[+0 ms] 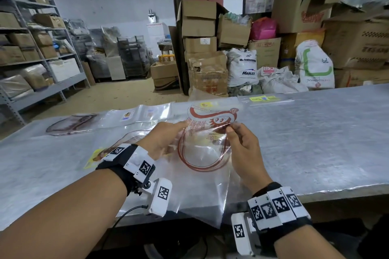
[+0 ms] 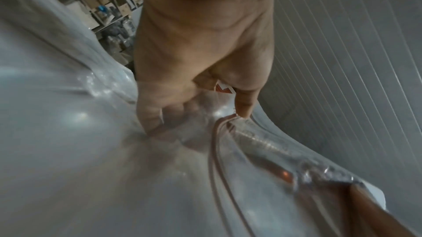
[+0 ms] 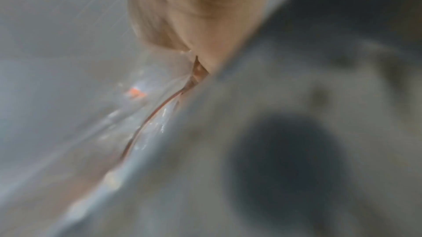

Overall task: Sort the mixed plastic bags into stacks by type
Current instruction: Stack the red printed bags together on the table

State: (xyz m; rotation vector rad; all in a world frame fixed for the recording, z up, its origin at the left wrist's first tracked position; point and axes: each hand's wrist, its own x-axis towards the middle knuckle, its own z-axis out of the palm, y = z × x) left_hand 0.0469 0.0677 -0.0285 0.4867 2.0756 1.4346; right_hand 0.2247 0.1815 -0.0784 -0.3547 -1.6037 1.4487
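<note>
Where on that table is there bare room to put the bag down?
The table's right side is bare, bordered by the held bag and the labelled bags at the far edge. The middle and left are crowded with bags.

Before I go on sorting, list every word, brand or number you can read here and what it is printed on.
"MARLEX": white sack on the floor behind the table.
"CSR": crumpled white sack beside it, print mirrored or upside down.
Red print on the held clear bag: too blurred to read.
Yellow label on the flat bags at the far table edge: too small.
Carton labels and prints: unreadable.
</note>
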